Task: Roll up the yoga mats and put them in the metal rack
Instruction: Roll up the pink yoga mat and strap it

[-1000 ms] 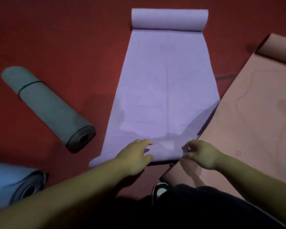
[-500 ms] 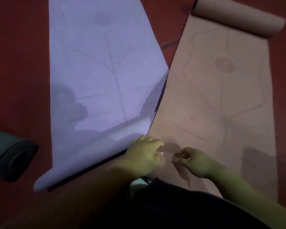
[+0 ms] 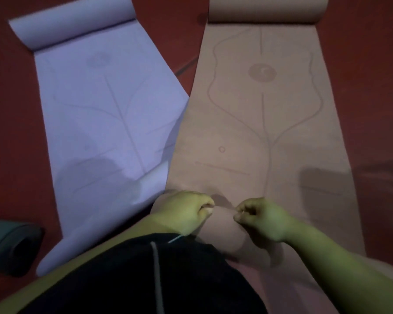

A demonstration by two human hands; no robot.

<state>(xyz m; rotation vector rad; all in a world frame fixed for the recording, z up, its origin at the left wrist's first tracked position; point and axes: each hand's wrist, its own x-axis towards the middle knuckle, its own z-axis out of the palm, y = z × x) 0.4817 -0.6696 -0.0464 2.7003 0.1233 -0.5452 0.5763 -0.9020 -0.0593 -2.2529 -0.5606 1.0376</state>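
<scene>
Pink yoga mat (image 3: 270,123): unrolled on the red floor (image 3: 372,87), far end curled, left edge meeting the purple mat (image 3: 100,114). Near end humped between left hand (image 3: 182,211) and right hand (image 3: 261,219), both with fingers curled, pinching that edge. Handling, judged: light, limp, grippy foam; best held wide along the near edge to roll straight
</scene>
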